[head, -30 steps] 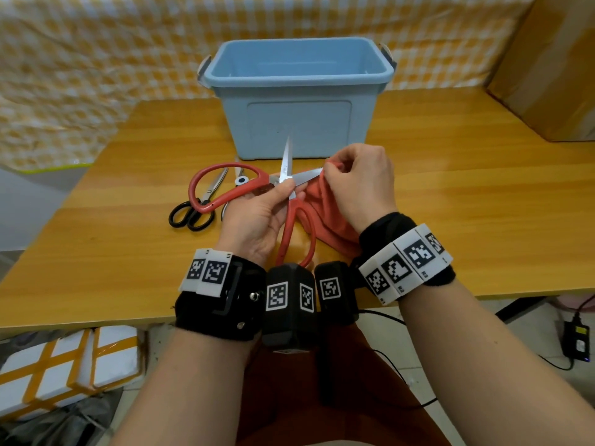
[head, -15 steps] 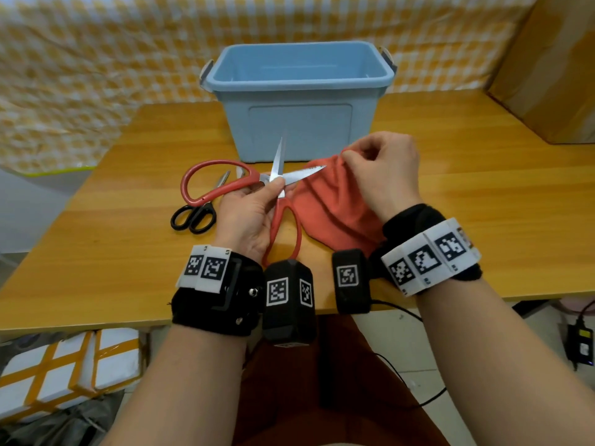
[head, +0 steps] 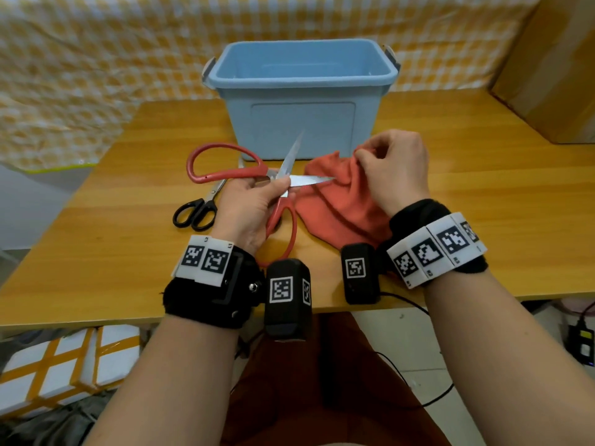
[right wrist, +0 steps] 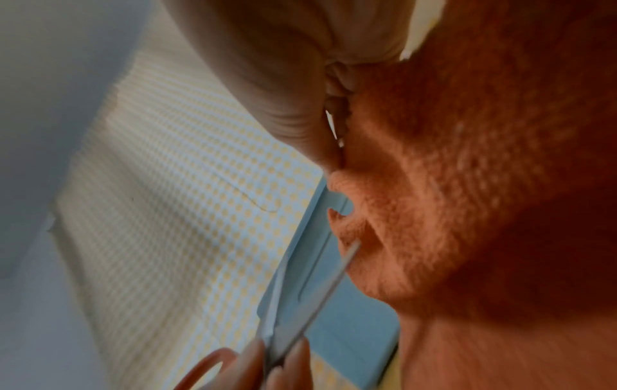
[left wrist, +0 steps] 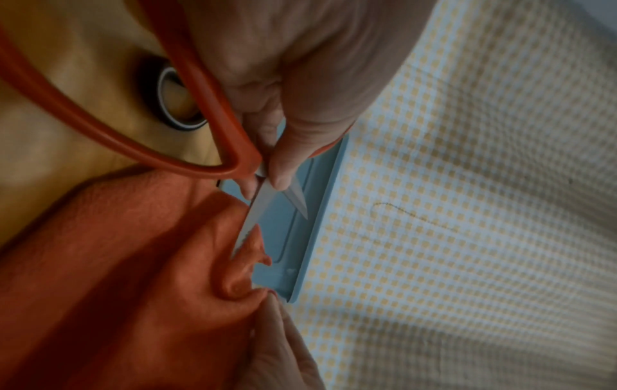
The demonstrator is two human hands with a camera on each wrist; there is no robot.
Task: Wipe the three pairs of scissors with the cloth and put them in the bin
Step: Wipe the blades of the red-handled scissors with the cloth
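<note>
While the blue plastic bin at upper centre sits empty, the left hand grips open red-handled steel scissors and the right hand pinches the orange cloth.

Red-handled steel scissors gape open mid-frame, one blade tip touching the rumpled orange-red cloth. Black-handled scissors lie left; the open pale-blue plastic bin stands behind.

text: none legible | wristbands: square coded markers only
</note>
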